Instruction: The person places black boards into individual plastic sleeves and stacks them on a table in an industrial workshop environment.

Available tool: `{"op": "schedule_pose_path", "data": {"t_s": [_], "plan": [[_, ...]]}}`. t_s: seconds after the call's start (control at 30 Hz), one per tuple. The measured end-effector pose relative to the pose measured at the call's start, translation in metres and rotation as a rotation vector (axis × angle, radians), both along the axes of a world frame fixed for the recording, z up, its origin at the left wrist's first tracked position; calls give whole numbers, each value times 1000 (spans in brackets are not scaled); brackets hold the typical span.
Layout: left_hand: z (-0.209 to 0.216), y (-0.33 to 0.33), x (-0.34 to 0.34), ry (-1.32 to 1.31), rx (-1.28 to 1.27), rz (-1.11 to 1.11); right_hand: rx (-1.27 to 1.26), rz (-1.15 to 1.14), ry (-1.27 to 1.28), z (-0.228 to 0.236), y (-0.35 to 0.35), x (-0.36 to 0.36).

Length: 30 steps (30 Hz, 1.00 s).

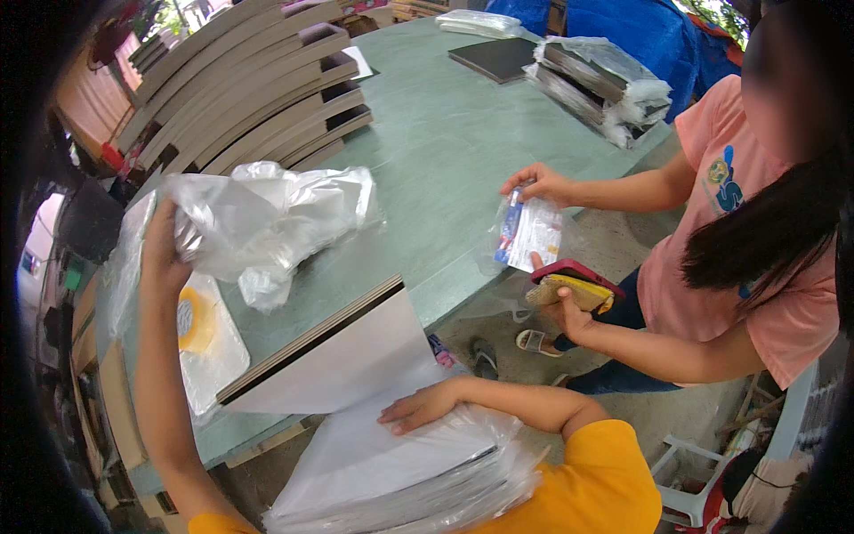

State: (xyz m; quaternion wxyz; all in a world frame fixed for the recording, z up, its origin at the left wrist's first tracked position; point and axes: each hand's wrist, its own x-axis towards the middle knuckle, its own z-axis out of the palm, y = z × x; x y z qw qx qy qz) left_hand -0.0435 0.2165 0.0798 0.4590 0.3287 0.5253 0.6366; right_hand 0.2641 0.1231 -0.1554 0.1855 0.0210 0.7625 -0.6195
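My left hand (162,238) is raised at the left, its fingers closed on the edge of a crumpled clear plastic bag (276,214) that spreads over the green table (427,133). My right hand (422,407) lies flat, fingers stretched, on a stack of white sheets in clear plastic (391,481) close to my body. Just beyond it, a few flat boards (334,356) stand tilted at the table's edge, white face toward me, with grey and black edges on top. Beside my left forearm, a yellow tape roll (196,320) rests on a plastic-wrapped white packet (218,360).
Tall stacks of grey-edged boards (258,89) fill the table's far left. Plastic-wrapped dark boards (600,84) and a dark panel (492,59) lie far right. A person in a pink shirt (712,258) holds a clear packet (531,227) and a red-cased phone (578,271). A white stool (685,481) stands lower right.
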Motion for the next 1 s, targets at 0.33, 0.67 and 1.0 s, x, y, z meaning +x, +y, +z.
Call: {"op": "schedule_pose_path", "data": {"t_s": [0.33,0.67,1.0], "plan": [[-134,-233,96,1181,-568,-644,11,-417,266,96,8,-8],[-102,-225,63,147,-230,-260,-701,-669,291,104,34,-9],[-113,-218,63,-199,-158,50,-437,-797,320,114,15,-14]]}}
